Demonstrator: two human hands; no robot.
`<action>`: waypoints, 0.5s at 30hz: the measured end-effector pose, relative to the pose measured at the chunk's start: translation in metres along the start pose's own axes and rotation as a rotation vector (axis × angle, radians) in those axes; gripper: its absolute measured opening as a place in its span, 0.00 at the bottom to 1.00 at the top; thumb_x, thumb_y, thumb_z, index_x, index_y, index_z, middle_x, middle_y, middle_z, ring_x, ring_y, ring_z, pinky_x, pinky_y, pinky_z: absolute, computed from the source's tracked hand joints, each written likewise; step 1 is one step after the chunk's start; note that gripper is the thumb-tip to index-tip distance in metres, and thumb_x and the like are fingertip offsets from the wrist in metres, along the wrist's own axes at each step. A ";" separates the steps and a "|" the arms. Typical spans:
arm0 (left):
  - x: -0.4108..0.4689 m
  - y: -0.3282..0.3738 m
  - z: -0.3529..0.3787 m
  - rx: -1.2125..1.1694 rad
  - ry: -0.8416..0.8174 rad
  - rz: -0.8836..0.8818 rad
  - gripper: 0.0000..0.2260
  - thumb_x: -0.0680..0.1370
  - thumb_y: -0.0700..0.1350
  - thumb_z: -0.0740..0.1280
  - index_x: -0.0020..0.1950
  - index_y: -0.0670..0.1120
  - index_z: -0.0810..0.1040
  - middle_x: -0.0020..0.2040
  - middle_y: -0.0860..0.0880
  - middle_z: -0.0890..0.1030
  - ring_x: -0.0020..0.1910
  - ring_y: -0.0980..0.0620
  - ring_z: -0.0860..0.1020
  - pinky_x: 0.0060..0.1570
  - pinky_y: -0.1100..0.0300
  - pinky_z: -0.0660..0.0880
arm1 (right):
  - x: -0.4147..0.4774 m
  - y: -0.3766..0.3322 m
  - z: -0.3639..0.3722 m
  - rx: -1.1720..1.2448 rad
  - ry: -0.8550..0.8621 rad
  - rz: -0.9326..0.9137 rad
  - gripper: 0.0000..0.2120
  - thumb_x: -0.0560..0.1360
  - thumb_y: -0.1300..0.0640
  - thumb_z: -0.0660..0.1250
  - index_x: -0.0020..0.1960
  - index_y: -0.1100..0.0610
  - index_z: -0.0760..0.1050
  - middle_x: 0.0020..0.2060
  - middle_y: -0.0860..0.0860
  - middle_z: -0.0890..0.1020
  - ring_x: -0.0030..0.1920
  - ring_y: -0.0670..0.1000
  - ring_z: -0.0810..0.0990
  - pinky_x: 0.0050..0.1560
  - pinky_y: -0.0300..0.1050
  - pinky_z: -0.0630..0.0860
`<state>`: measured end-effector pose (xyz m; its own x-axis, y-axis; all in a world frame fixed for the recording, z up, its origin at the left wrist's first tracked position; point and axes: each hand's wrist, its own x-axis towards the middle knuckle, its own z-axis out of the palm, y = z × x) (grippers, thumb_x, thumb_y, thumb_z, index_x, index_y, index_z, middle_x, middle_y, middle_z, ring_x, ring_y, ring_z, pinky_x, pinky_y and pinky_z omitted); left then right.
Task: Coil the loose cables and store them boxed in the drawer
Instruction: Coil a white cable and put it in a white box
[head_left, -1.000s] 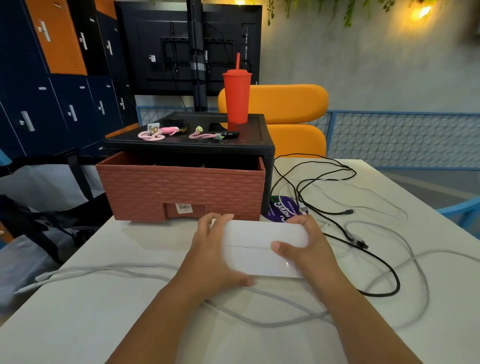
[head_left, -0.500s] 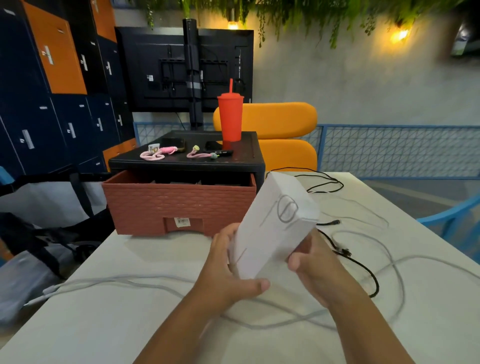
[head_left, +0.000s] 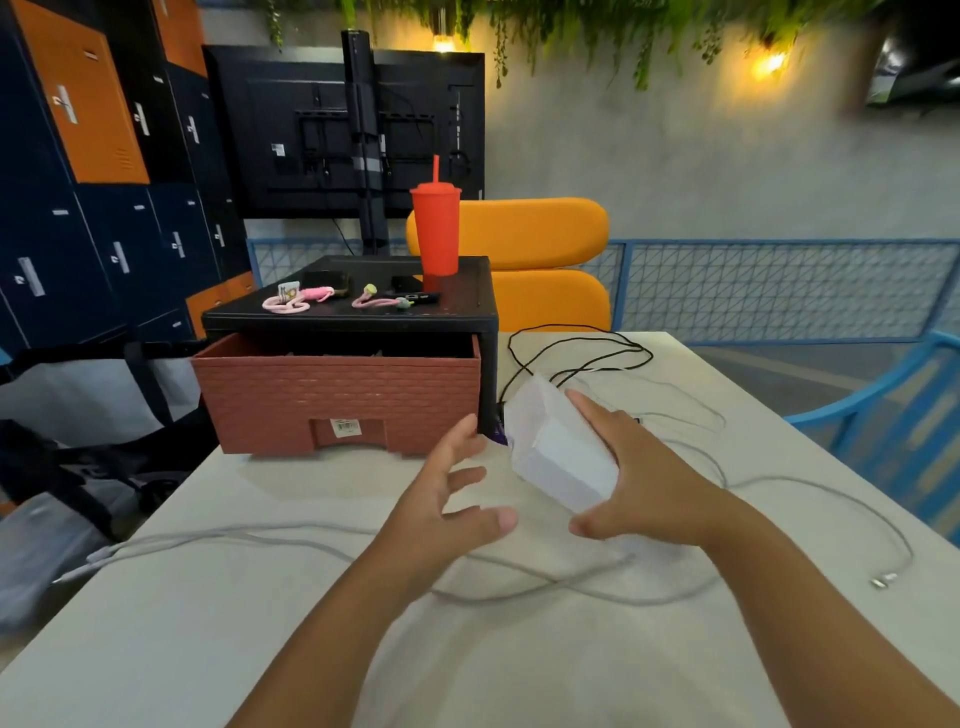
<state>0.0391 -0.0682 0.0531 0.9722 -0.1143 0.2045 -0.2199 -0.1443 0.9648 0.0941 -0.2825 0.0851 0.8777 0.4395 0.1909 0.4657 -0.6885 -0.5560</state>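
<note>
A white box (head_left: 556, 447) is tilted above the table, held by my right hand (head_left: 639, 478), whose fingers wrap its far side with the thumb below. My left hand (head_left: 447, 504) hovers just left of the box with fingers spread, touching nothing. A brick-patterned red drawer (head_left: 337, 395) stands pulled out of a black cabinet (head_left: 363, 312). A grey cable (head_left: 249, 535) runs loose across the table under my arms. A black cable (head_left: 582, 348) loops behind the box. A thin white cable (head_left: 831, 509) trails to the right, its plug near the table edge.
A red tumbler with straw (head_left: 436, 228) and pink coiled straps (head_left: 291, 301) sit on the cabinet top. A yellow chair (head_left: 545, 260) stands behind the white table (head_left: 208, 623). A blue chair (head_left: 893, 415) is at the right. Lockers and a monitor back fill the left rear.
The box was gripped in both hands, lifted and tipped up. Now my left hand has let go and opened, and my right hand alone holds the box, lower and further right.
</note>
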 end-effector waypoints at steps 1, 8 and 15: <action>0.001 0.002 0.001 0.027 0.022 -0.004 0.33 0.64 0.51 0.73 0.64 0.68 0.61 0.64 0.64 0.69 0.62 0.65 0.69 0.52 0.67 0.72 | -0.002 0.006 -0.003 -0.080 -0.042 0.020 0.56 0.57 0.48 0.76 0.73 0.36 0.43 0.57 0.45 0.66 0.58 0.47 0.65 0.56 0.42 0.66; 0.011 0.002 0.019 0.268 0.099 -0.014 0.17 0.75 0.43 0.69 0.61 0.57 0.72 0.63 0.58 0.69 0.61 0.61 0.69 0.49 0.69 0.66 | -0.004 0.028 0.000 -0.488 -0.274 0.079 0.54 0.60 0.47 0.75 0.74 0.41 0.43 0.59 0.49 0.66 0.61 0.53 0.65 0.64 0.49 0.63; 0.022 -0.004 0.006 0.476 0.129 0.004 0.17 0.74 0.43 0.69 0.62 0.52 0.74 0.62 0.57 0.68 0.57 0.61 0.68 0.53 0.71 0.62 | 0.001 0.039 0.005 -0.571 -0.417 0.095 0.55 0.60 0.44 0.74 0.74 0.41 0.40 0.64 0.48 0.63 0.67 0.53 0.61 0.70 0.51 0.54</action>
<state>0.0607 -0.0765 0.0527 0.9668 0.0027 0.2557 -0.2067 -0.5805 0.7876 0.1132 -0.3060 0.0594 0.8543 0.4678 -0.2266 0.4755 -0.8794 -0.0224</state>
